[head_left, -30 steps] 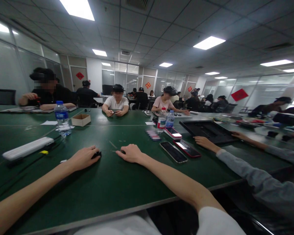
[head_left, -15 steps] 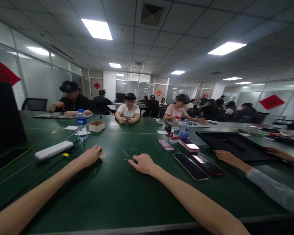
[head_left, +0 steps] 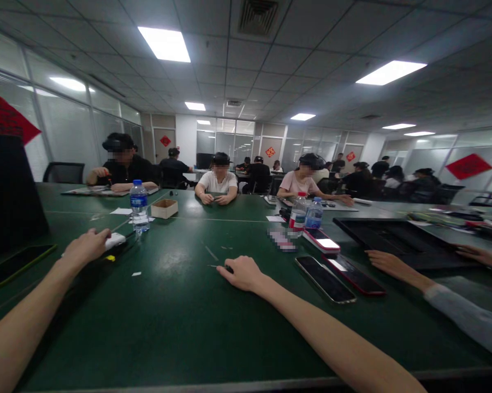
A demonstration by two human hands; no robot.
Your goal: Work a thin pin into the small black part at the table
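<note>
My left hand lies over the long white power strip at the left, its fingers curled round it. Only the strip's right end shows past the fingers. A yellow tag on a dark cable sits just below. My right hand rests on the green table near the middle, closed round a small tool with a dark handle. A thin pale tip points left from it; the exact kind of tool is too small to tell. Between the hands lies a small white scrap.
A water bottle and an open cardboard box stand beyond my left hand. To the right are phones, two bottles and a black tray with a co-worker's hands on it. People sit opposite.
My left hand has moved left from the bare table onto the power strip. The white scrap, hidden under my forearm before, now shows. My right hand keeps its place with the tool.
</note>
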